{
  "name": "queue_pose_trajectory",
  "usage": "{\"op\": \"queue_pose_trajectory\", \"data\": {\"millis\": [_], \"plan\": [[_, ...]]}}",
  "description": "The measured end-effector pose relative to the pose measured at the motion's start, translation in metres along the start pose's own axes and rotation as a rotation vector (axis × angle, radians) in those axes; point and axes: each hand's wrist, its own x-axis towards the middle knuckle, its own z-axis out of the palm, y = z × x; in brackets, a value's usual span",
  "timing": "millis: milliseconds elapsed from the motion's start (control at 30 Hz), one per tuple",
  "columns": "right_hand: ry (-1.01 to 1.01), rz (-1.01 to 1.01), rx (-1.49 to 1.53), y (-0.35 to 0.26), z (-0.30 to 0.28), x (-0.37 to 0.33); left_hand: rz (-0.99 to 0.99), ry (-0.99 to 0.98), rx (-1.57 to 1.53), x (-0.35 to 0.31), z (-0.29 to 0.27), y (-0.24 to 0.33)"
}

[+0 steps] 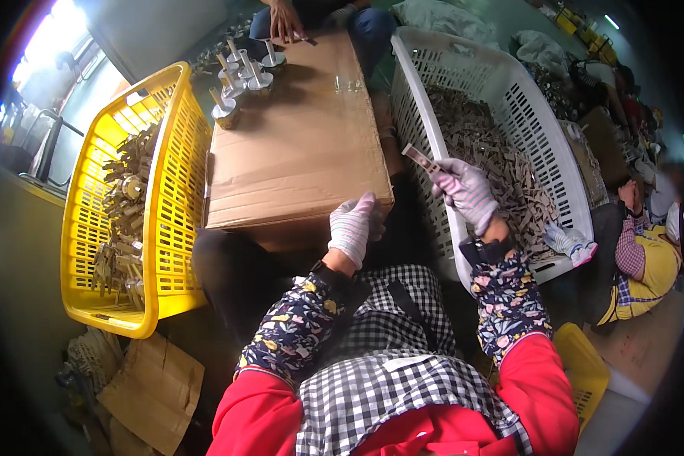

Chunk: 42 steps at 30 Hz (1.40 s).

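My right hand (467,194), in a striped glove, is closed on a small flat brown strip (424,159) with a pale end, held over the near-left rim of the white crate (450,199). Many similar-looking narrow pieces (485,140) fill that crate. At the near right corner of the cardboard box (296,163), my left hand (353,229) has its gloved fingers drawn together; what they hold, if anything, is hidden. Several round silvery pieces (257,80) with upright pale sticks stand at the box's far left.
On the left, a yellow crate (153,251) holds many loose brownish pieces. Across the box sits a person whose hand (285,19) is at its far edge. A loose glove (568,242) lies at the white crate's near end. More people (638,251) sit at right.
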Motion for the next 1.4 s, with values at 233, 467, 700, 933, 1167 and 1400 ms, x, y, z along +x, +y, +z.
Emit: {"op": "queue_pose_trajectory", "data": {"millis": [233,467,700,933,1167,1400], "plan": [[-0.147,0.095,0.164,-0.007,0.031,0.04,-0.066,0.006,0.008,-0.007,-0.005,-0.018],[-0.326,0.115,0.287,0.016,0.046,0.057,0.066,-0.07,0.047,0.004,-0.017,-0.03],[-0.158,0.115,0.143,0.01,0.051,0.053,0.07,-0.031,-0.029,0.001,-0.011,-0.032],[-0.164,0.188,0.266,0.006,0.046,0.053,0.112,-0.081,0.011,-0.004,-0.011,-0.024],[-0.127,0.226,0.202,0.014,0.053,0.058,0.095,-0.065,0.024,-0.001,-0.011,-0.027],[-0.104,0.225,0.168,0.013,0.056,0.059,0.094,-0.064,0.039,-0.002,-0.01,-0.026]]}}
